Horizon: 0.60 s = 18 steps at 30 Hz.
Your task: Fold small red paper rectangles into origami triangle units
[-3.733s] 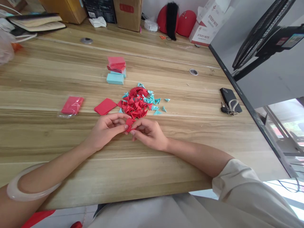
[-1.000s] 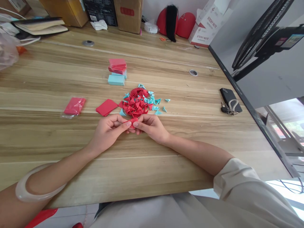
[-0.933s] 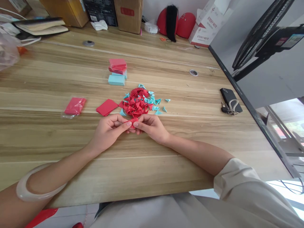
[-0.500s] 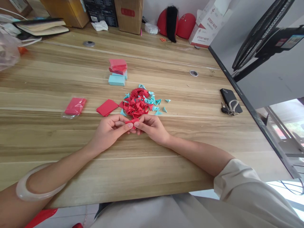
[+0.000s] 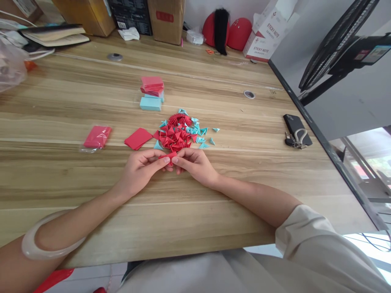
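Observation:
A small folded piece of red paper is pinched between both hands. My left hand grips its left side with thumb and fingers, and my right hand holds the right side the same way. Just beyond my fingers lies a pile of red folded paper triangles. Light blue folded triangles are scattered around its right and back. A ring of joined red pieces rests at the back of the pile. Loose red paper sheets lie to the left of it.
A plastic-wrapped red paper pack lies farther left. Stacked red packs and a light blue pack sit behind. A black phone-like object with keys is near the right edge. Cardboard boxes and a fan stand farther back.
The red paper in my fingers has tilted and shifted very slightly. Both hands keep their pinch in nearly the same place. Nothing else on the table has moved.

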Each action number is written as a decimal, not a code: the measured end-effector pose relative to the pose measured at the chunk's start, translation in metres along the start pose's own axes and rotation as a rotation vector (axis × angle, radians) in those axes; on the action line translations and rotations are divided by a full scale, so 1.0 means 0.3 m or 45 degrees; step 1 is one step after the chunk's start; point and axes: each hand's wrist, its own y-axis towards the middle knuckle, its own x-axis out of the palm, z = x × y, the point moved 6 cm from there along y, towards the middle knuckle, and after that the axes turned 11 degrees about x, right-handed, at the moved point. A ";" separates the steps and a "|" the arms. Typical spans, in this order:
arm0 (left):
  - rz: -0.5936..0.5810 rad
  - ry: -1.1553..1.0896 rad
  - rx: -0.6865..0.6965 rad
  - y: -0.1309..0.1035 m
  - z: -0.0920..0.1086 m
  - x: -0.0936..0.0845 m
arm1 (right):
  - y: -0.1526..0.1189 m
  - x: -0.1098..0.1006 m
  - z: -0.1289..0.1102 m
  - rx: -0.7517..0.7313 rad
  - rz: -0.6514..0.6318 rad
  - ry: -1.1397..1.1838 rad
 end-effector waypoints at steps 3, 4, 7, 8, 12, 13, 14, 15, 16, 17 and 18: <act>0.071 0.068 0.091 0.000 0.009 -0.011 | -0.001 -0.001 0.003 0.032 0.005 0.021; 0.088 0.080 0.122 0.001 0.012 -0.013 | -0.001 -0.001 0.004 0.037 0.009 0.026; 0.108 0.069 0.194 0.005 0.018 -0.013 | -0.002 0.003 0.008 0.043 -0.012 0.022; 0.108 0.061 0.205 0.005 0.019 -0.013 | -0.003 0.006 0.010 0.045 -0.028 0.018; 0.092 0.029 0.189 0.001 0.011 -0.015 | -0.004 0.011 0.014 0.060 -0.055 -0.012; 0.090 0.031 0.182 -0.001 0.008 -0.017 | -0.004 0.010 0.016 0.065 -0.051 -0.029; 0.089 0.038 0.175 -0.002 0.006 -0.018 | -0.004 0.010 0.017 0.072 -0.048 -0.048; 0.087 0.046 0.165 -0.003 0.003 -0.019 | -0.004 0.010 0.018 0.076 -0.043 -0.069; 0.084 0.053 0.154 -0.003 0.001 -0.019 | -0.004 0.009 0.019 0.077 -0.037 -0.092; 0.079 0.059 0.138 -0.002 -0.001 -0.017 | -0.005 0.010 0.019 0.074 -0.033 -0.114; 0.073 0.062 0.117 -0.001 -0.002 -0.015 | -0.006 0.010 0.019 0.069 -0.033 -0.136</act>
